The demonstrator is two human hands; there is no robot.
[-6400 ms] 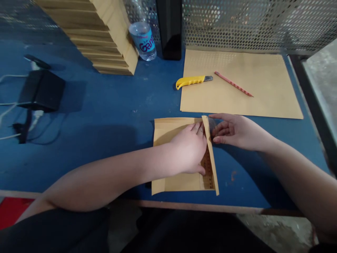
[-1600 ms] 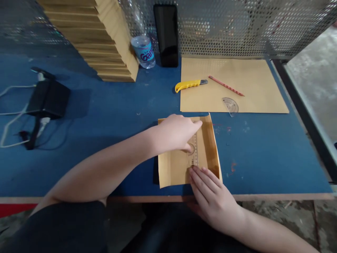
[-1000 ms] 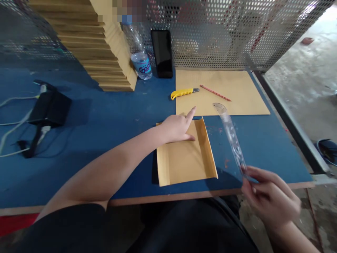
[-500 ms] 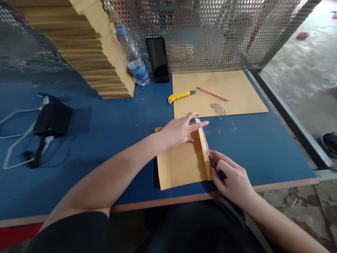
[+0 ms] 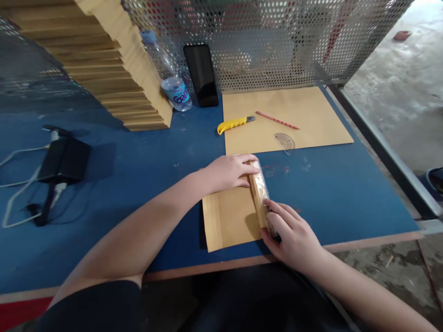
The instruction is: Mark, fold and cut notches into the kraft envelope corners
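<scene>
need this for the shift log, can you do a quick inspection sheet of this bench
Surface: blue table with a worn front edge.
Job's things: small brown paper sheet, its right flap folded over; clear ruler lying on the fold.
Clutter: yellow utility knife, pencil and protractor at the large brown sheet; water bottle; phone; stack of brown sheets.
Grippers: left hand flat on the far end of the fold; right hand pressing the ruler's near end.
Cables: black adapter with white and black leads.
Surroundings: perforated metal screen; concrete floor at the right.
</scene>
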